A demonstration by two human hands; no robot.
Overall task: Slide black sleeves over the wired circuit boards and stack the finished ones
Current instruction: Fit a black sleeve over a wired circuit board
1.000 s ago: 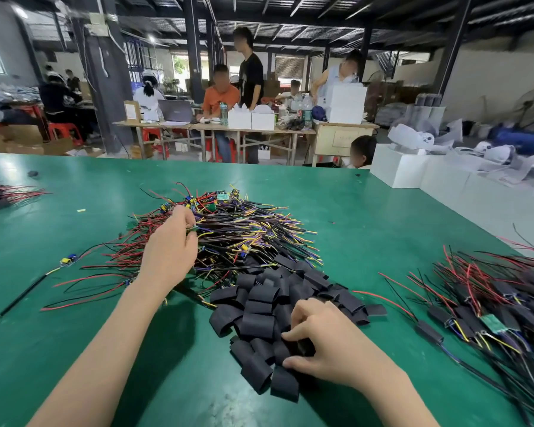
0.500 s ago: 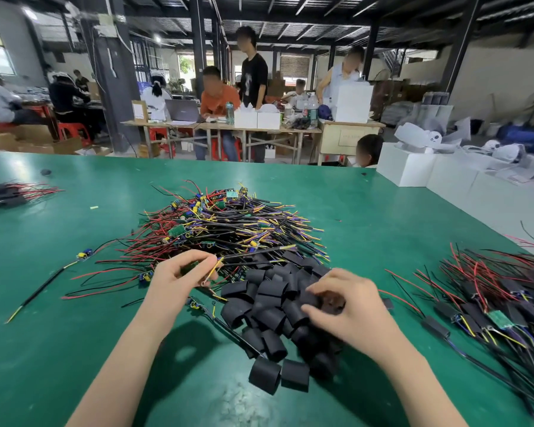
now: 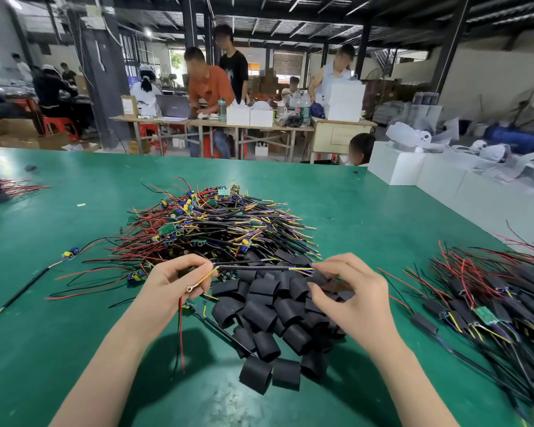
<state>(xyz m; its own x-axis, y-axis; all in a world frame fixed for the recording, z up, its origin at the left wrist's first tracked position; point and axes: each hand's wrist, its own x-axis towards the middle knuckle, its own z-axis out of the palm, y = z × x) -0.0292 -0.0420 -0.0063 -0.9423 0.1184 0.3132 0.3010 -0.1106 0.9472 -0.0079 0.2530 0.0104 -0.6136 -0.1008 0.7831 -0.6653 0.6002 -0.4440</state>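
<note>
A heap of bare wired circuit boards [image 3: 216,229] lies in the middle of the green table [image 3: 367,217]. In front of it sits a heap of short black sleeves [image 3: 269,315]. My left hand [image 3: 174,285] grips one wired board, mostly hidden in the fist; its red wire hangs down and a yellow ring-terminal lead pokes out. Its black cable [image 3: 259,268] stretches level to my right hand [image 3: 349,297], which pinches the cable's far end at the fingertips and holds a black sleeve [image 3: 327,283] between thumb and fingers. Sleeved finished boards [image 3: 494,303] are piled at the right.
A single wired board [image 3: 70,254] lies loose at the left. A small bundle of black pieces with red wires [image 3: 3,189] sits at the far left edge. White boxes [image 3: 438,177] line the table's right side. People work at tables beyond the far edge.
My left hand pulled one wired board out of the heap toward me. My right hand rose off the sleeve heap with a sleeve and took the end of the board's black cable.
</note>
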